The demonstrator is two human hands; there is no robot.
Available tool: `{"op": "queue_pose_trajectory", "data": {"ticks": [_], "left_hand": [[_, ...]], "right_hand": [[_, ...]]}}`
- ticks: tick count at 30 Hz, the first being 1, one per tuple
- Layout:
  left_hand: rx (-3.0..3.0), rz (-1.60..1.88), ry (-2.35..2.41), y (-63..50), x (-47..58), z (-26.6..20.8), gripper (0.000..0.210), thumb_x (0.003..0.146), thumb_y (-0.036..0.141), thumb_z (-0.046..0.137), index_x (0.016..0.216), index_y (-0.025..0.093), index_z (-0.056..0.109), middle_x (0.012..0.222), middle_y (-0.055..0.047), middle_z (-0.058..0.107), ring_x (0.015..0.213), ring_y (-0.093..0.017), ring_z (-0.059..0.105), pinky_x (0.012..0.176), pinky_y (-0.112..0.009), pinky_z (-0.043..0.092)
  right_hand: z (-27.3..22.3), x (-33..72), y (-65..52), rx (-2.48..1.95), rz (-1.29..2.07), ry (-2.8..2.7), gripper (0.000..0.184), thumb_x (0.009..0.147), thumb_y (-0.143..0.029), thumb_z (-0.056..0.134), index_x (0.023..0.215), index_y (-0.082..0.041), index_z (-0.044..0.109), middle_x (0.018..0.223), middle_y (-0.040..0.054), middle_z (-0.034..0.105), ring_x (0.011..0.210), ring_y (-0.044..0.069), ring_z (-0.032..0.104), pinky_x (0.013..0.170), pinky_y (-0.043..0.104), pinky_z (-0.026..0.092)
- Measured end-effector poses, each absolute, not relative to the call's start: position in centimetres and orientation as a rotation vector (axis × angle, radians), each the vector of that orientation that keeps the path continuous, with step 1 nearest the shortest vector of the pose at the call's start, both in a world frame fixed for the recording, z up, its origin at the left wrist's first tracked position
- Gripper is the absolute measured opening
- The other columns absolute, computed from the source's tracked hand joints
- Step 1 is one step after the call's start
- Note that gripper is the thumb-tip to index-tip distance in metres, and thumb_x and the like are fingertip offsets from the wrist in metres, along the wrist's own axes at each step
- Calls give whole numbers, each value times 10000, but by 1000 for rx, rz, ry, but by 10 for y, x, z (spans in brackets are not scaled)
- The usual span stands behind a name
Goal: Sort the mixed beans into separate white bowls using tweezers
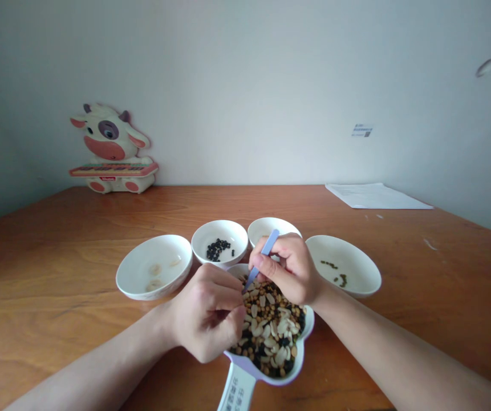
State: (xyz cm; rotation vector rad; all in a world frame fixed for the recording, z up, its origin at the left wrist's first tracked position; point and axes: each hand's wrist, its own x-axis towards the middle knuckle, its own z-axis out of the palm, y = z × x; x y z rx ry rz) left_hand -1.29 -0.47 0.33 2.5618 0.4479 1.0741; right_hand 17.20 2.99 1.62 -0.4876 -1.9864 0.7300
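Observation:
In the head view, my right hand [290,268] is closed around lilac plastic tweezers [268,244], whose tip points down into a cloud-edged bowl [309,331] with a handle. Peanut halves, black beans and small yellowish beans [271,337] lie mixed in that bowl. My left hand [211,314] rests over the bowl's left side with its fingers curled; what they grip, if anything, is hidden. Behind my right hand stands a white bowl [277,224], its contents mostly covered by the hand.
A white bowl [132,260] with a few pale pieces stands left, beside a bowl [239,231] of black beans. At the right, another bowl [360,262] holds small green beans. A toy cow keyboard [112,154] and white papers [376,196] lie farther back on the wooden table [57,274].

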Motion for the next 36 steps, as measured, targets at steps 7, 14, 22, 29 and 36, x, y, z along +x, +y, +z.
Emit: {"op": "queue_pose_trajectory", "data": {"ticks": [7, 14, 22, 29, 36], "left_hand": [[2552, 1117, 430, -5, -12, 4, 321, 778, 87, 419, 497, 182, 295, 452, 25, 334, 437, -98, 258, 442, -302, 217], [2535, 1099, 430, -5, -14, 2, 293, 774, 89, 422, 509, 175, 331, 463, 24, 335, 452, -102, 254, 448, -304, 210], [2522, 1117, 415, -4, -13, 1, 272, 772, 91, 421, 512, 168, 407, 459, 18, 366, 449, -106, 276, 448, -296, 211], [2507, 1208, 398, -4, -13, 1, 261, 769, 76, 419, 526, 165, 460, 439, 1, 424, 440, -110, 324, 470, -292, 222], [2496, 1236, 389, -3, -14, 2, 260, 770, 70, 433, 531, 171, 420, 426, 4, 418, 434, -111, 330, 471, -295, 220]], "right_hand": [[5, 172, 32, -603, 685, -1811, 269, 920, -315, 540, 747, -136, 642, 583, 28, 623, 519, 128, 603, 439, 202, 431], [5, 165, 37, -750, 570, -1782, 265, 949, -325, 537, 799, -141, 654, 747, 63, 685, 693, 156, 657, 589, 232, 507], [6, 168, 39, -737, 624, -1806, 257, 944, -345, 536, 862, -137, 663, 779, 72, 684, 679, 154, 627, 561, 228, 467], [16, 171, 33, -349, 753, -2204, 223, 878, -248, 518, 697, -139, 592, 589, 13, 580, 534, 116, 507, 545, 235, 386], [13, 170, 35, -283, 756, -2310, 184, 832, -221, 530, 660, -157, 535, 596, 10, 570, 557, 117, 504, 575, 236, 390]]}}
